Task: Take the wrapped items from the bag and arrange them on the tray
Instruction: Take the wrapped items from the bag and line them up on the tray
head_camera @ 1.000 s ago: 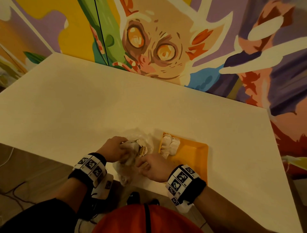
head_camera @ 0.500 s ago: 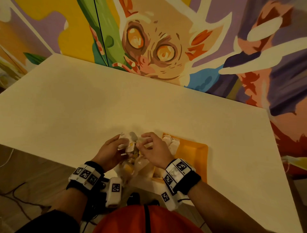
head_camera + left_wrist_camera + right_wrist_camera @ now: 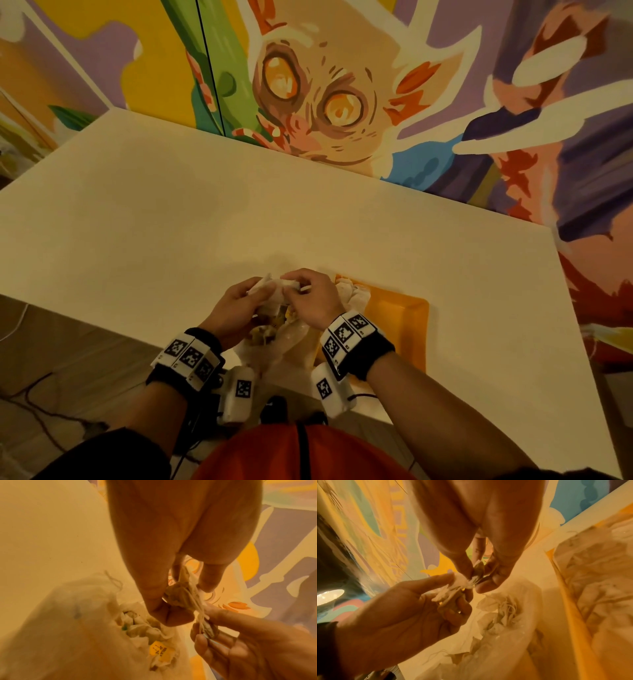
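Both hands hold one small white wrapped item (image 3: 276, 286) just above the translucent plastic bag (image 3: 274, 346) at the table's near edge. My left hand (image 3: 255, 296) pinches its bunched end (image 3: 178, 593) between thumb and fingers. My right hand (image 3: 298, 284) pinches the other, twisted end (image 3: 477, 570). Several more wrapped items (image 3: 142, 628) lie in the open bag, one with a yellow label (image 3: 160, 651). The orange tray (image 3: 406, 325) sits just right of the bag, with wrapped items (image 3: 352, 291) in its far left corner.
The cream table (image 3: 239, 212) stretches far and left, its near edge right under my wrists. A painted mural wall (image 3: 325, 102) stands behind it. In the right wrist view the tray's rim (image 3: 570, 601) lies close beside the bag (image 3: 508, 635).
Both hands came up out of the bag mouth and moved slightly away from me. They now meet on one wrapped item, held between them above the bag.
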Demonstrator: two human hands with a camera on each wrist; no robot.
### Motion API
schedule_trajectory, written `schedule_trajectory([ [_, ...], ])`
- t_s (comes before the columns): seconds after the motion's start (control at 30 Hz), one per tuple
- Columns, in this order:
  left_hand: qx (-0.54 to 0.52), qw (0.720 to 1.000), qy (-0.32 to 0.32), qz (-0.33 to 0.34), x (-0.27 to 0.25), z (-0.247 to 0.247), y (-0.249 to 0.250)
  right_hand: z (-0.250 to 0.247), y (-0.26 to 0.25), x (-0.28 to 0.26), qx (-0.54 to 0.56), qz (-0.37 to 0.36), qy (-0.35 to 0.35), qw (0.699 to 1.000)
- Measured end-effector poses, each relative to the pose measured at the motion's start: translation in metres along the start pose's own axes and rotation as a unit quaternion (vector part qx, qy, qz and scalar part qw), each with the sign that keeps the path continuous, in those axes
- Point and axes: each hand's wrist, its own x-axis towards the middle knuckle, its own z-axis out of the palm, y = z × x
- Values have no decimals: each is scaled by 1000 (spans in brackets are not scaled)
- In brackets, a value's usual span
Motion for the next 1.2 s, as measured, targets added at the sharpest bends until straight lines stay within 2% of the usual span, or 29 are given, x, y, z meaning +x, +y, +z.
schedule_trajectory([
  [0.23, -86, 995, 51, 1, 2, 4, 9, -12, 4, -4, 92, 11, 25, 995],
  [0.3, -89, 995, 48, 4, 1, 6, 13, -16, 6, -7, 118, 9, 27, 993],
  [0.4, 0, 999, 15, 41, 0, 14, 18, -21, 12, -8, 110, 11, 37, 993],
  [0.47, 89, 993, 22, 78, 1, 21, 20, -25, 14, -8, 112, 12, 39, 993],
  [0.57, 172, 973, 53, 142, 9, 28, 22, -30, 13, -12, 118, 13, 35, 992],
  [0.67, 253, 944, 29, 211, 13, 33, 26, -37, 11, -19, 98, -19, 26, 995],
  [0.8, 306, 918, -21, 252, 14, 40, 28, -45, 15, -23, 49, -52, 36, 997],
  [0.9, 325, 905, -22, 273, 16, 44, 27, -50, 18, -27, -11, -60, 37, 997],
  [1.03, 335, 901, -21, 275, 18, 49, 24, -59, 21, -30, -48, -57, 41, 996],
  [1.2, 336, 916, -15, 219, 25, 47, 16, -72, 34, -34, -17, -31, 63, 997],
])
